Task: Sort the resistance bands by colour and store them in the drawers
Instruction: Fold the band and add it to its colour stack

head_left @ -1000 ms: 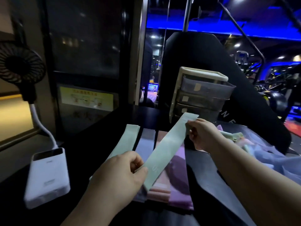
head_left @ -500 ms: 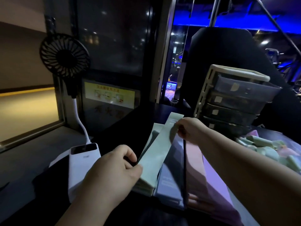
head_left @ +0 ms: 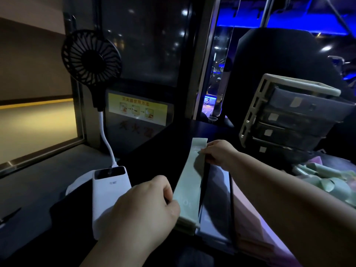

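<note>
on the table (head_left: 154, 151), left hand (head_left: 142, 212) and right hand (head_left: 219, 154) pinch opposite ends of a green band (head_left: 189, 182) over the green stack (head_left: 185, 225); drawers (head_left: 289, 120) too dark to see inside.

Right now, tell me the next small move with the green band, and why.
Probably lower the green band flat onto the green stack and let go. The left hand pinches its near end and the right hand its far end. It is already lined up over that stack, beside the grey stack.
</note>
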A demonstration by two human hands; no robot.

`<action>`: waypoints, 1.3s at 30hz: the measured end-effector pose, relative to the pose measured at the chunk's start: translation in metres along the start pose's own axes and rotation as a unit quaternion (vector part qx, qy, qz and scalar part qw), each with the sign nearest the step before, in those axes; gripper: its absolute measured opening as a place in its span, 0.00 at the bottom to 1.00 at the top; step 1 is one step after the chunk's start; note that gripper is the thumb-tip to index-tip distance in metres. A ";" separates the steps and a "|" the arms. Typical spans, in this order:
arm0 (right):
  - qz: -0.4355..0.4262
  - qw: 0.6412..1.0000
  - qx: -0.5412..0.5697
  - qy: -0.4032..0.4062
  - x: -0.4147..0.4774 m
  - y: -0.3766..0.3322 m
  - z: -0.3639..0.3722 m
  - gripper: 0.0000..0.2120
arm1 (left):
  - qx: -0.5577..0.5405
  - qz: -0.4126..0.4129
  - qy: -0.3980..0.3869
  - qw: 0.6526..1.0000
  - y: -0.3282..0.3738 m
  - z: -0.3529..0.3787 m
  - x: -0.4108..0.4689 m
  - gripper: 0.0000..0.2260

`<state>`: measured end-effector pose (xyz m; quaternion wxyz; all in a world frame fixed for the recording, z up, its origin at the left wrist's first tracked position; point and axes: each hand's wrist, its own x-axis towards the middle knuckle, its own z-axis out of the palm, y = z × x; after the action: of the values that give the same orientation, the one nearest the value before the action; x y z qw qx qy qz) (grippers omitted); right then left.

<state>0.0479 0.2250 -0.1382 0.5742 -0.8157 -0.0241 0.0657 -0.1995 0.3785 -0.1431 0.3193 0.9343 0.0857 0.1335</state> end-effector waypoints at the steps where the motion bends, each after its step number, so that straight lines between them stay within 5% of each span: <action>1: -0.003 1.000 -0.023 0.002 0.000 0.000 0.001 0.08 | 0.006 0.001 -0.002 1.000 0.000 0.000 0.000 0.03; 5: -0.021 0.993 -0.116 0.031 0.000 0.003 0.004 0.04 | 0.028 0.005 -0.011 1.000 0.001 0.000 0.000 0.05; 9: -0.054 0.957 -0.269 0.092 0.004 0.004 0.002 0.10 | 0.039 0.011 0.000 0.999 0.002 0.000 -0.001 0.05; 16: -0.067 0.930 -0.344 0.114 0.001 0.004 0.001 0.16 | 0.049 0.009 -0.014 0.999 0.003 0.000 0.002 0.05; 39: -0.025 0.922 -0.377 0.084 -0.008 -0.008 -0.009 0.19 | 0.022 0.023 0.059 0.998 0.017 0.015 0.018 0.11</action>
<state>0.0416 0.2179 -0.1269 0.2261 -0.9734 -0.0192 -0.0313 -0.1761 0.3608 -0.1404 0.2896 0.9334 0.0854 0.1937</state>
